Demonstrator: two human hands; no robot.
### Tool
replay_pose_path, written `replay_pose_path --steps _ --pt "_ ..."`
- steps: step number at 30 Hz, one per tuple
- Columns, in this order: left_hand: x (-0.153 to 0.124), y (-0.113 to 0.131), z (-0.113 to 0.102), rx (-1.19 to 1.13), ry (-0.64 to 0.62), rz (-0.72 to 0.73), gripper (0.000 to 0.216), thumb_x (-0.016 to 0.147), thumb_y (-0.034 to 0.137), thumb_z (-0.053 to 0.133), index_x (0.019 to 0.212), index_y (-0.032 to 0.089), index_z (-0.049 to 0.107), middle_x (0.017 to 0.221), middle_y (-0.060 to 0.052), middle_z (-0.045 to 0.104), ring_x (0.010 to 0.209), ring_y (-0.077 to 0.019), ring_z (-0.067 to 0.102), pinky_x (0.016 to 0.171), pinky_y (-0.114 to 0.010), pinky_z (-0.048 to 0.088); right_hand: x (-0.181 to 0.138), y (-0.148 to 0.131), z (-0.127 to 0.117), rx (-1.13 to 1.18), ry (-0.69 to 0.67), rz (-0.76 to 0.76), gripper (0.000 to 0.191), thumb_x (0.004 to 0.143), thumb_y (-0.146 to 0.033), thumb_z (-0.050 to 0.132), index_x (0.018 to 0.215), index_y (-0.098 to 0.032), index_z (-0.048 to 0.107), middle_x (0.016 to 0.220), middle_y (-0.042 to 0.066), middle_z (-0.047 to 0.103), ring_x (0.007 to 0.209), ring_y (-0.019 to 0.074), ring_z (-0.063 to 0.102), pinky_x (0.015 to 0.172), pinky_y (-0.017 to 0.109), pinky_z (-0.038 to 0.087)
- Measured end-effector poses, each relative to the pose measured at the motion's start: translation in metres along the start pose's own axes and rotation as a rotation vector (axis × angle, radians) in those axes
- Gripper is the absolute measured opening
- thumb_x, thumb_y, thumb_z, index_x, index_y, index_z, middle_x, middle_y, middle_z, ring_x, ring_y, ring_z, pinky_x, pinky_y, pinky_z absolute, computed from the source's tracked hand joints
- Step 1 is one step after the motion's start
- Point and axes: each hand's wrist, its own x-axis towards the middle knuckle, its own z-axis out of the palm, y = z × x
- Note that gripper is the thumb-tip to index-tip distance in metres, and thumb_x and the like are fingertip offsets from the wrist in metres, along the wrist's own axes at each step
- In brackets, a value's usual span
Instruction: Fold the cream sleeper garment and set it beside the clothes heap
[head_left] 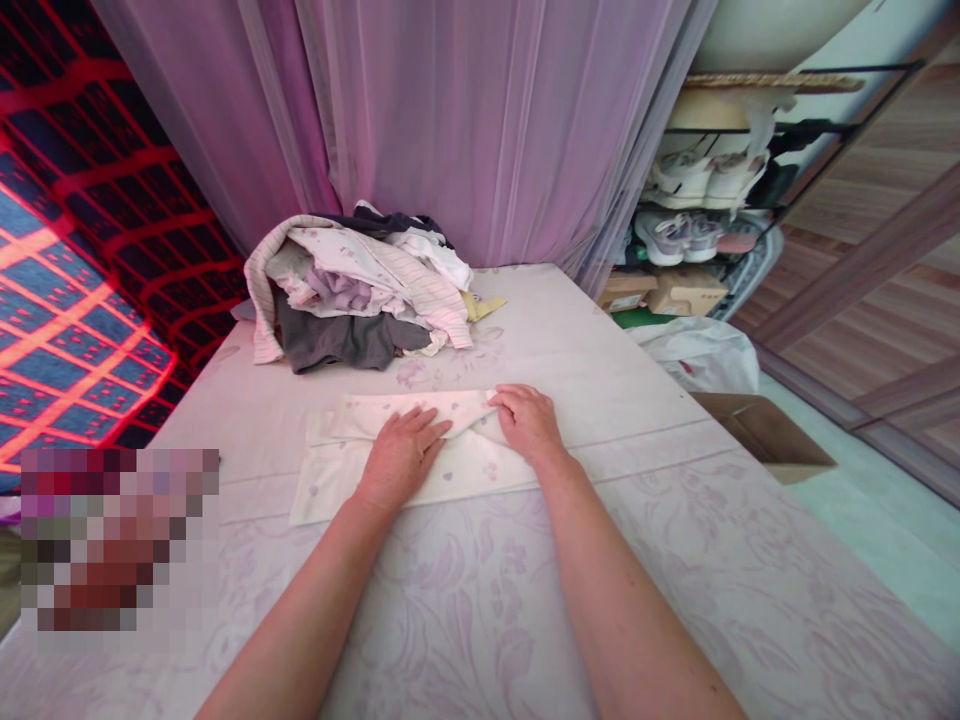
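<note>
A small cream garment with pale purple prints (pixel 330 470) lies partly folded on the bed (pixel 675 560), a little ahead of me. My left hand (pixel 401 452) rests flat on its middle, fingers stretched out and close together. My right hand (pixel 529 420) presses on the garment's right end, fingers curled down over the folded edge. Whether the right fingers pinch the cloth is hard to tell.
A heap of unfolded clothes (pixel 360 285) sits at the far side of the bed, against a mauve curtain (pixel 450 120). To the right stand a shoe rack (pixel 705 200), a plastic bag (pixel 701 350) and a cardboard box (pixel 765 430) on the floor. A patterned blanket (pixel 67 300) is at the left.
</note>
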Motion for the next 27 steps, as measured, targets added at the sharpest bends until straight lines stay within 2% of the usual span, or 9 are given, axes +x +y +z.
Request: replay_pose_path --steps 5,10,14,17,20,23,25,27 --pt "-0.003 0.003 0.0 -0.031 0.081 0.021 0.032 0.092 0.03 0.045 0.118 0.028 0.064 0.13 -0.005 0.06 0.126 -0.0265 0.048 0.103 -0.05 0.039 0.0 -0.001 0.0 -0.013 -0.016 0.0 0.026 0.087 -0.021 0.048 0.098 -0.029 0.07 0.119 0.001 0.065 0.115 0.0196 0.052 0.093 0.038 0.037" --pt "-0.004 0.005 -0.003 -0.074 0.04 0.045 0.031 0.092 0.035 0.046 0.115 0.029 0.066 0.128 -0.004 0.061 0.123 -0.0262 0.051 0.102 -0.049 0.039 0.0 -0.002 0.002 0.013 0.023 0.025 0.021 0.088 -0.031 0.051 0.091 -0.028 0.071 0.115 0.002 0.067 0.113 0.0207 0.053 0.093 0.039 0.037" --pt "-0.003 0.002 -0.008 -0.172 0.067 0.028 0.032 0.092 0.036 0.043 0.101 0.025 0.071 0.111 -0.005 0.07 0.103 -0.0205 0.062 0.092 -0.037 0.046 -0.001 -0.001 0.004 0.024 0.051 0.018 0.017 0.085 -0.036 0.057 0.09 -0.027 0.07 0.114 0.002 0.067 0.113 0.0218 0.053 0.093 0.039 0.037" --pt "-0.005 -0.014 -0.022 -0.128 0.127 -0.124 0.033 0.092 0.033 0.039 0.093 0.022 0.071 0.098 -0.006 0.071 0.092 -0.0197 0.063 0.086 -0.033 0.047 -0.001 0.0 0.005 0.023 0.051 0.007 0.016 0.084 -0.035 0.057 0.091 -0.027 0.07 0.114 0.003 0.067 0.112 0.022 0.053 0.092 0.039 0.037" --pt "-0.014 -0.038 -0.043 0.059 0.228 -0.427 0.032 0.09 0.033 0.04 0.101 0.02 0.067 0.107 -0.01 0.067 0.099 -0.0255 0.059 0.087 -0.038 0.045 -0.001 0.001 0.006 0.02 0.046 -0.001 0.017 0.085 -0.035 0.056 0.091 -0.027 0.069 0.115 0.003 0.067 0.112 0.0215 0.053 0.092 0.038 0.037" --pt "-0.024 -0.058 -0.057 0.159 0.157 -0.673 0.042 0.089 0.041 0.039 0.114 0.016 0.061 0.11 -0.014 0.065 0.1 -0.0311 0.057 0.084 -0.042 0.045 -0.002 0.001 0.006 0.014 0.043 -0.003 0.017 0.085 -0.035 0.056 0.091 -0.026 0.07 0.114 0.002 0.067 0.112 0.0211 0.053 0.092 0.038 0.036" --pt "-0.028 -0.062 -0.06 0.156 0.078 -0.715 0.047 0.089 0.046 0.037 0.117 0.015 0.06 0.105 -0.013 0.068 0.098 -0.0325 0.058 0.081 -0.043 0.045 -0.002 0.0 0.006 0.001 0.055 -0.004 0.018 0.085 -0.037 0.056 0.088 -0.026 0.07 0.113 0.003 0.067 0.112 0.0212 0.054 0.093 0.038 0.035" --pt "-0.029 -0.061 -0.058 0.166 0.044 -0.691 0.048 0.089 0.048 0.037 0.117 0.017 0.06 0.102 -0.012 0.069 0.097 -0.0331 0.058 0.08 -0.043 0.044 -0.002 -0.002 0.004 -0.021 0.084 -0.012 0.019 0.083 -0.039 0.058 0.087 -0.026 0.071 0.114 0.004 0.067 0.112 0.0221 0.053 0.095 0.039 0.034"
